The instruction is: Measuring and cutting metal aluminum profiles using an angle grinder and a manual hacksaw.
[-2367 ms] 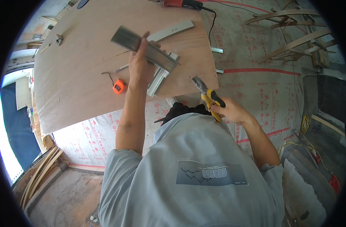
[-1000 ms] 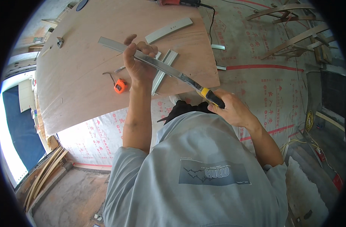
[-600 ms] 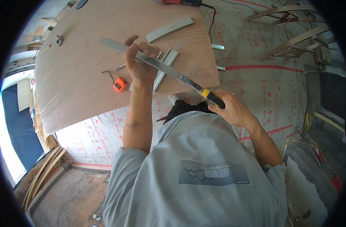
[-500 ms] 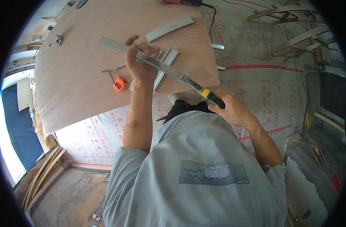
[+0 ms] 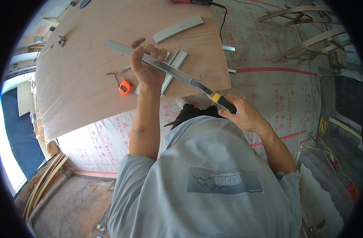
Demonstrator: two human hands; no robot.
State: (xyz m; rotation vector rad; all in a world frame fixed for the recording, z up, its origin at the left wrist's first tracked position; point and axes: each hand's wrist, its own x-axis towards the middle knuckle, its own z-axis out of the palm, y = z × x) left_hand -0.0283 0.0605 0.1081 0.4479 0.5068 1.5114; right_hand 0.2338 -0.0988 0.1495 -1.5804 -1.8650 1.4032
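Observation:
A long silvery metal strip [image 5: 171, 71] slants above the near edge of the plywood board [image 5: 86, 83]. My left hand [image 5: 147, 65] is closed around its upper part, the fingers curled over it. My right hand [image 5: 247, 114] grips a slim tool with a black-and-yellow handle [image 5: 217, 98]. The tool's dark grey front part meets the strip's lower end; whether the two are one piece or only touch, I cannot tell. Beneath my left hand, pale metal channel profiles [image 5: 176, 61] lie on the board. An orange tape measure [image 5: 125, 87] rests to the left of my wrist.
Farther back on the board are a flat grey metal piece [image 5: 178, 29] and a red power tool [image 5: 185, 2] with a black cord. A small metal part [image 5: 61, 41] sits at the far left. Curved wooden frames [image 5: 304, 35] stand on the right over printed floor covering [image 5: 268, 91].
Almost nothing differs. Both hands keep their grip and the strip stays at the same slant, with only a very slight shift of the view.

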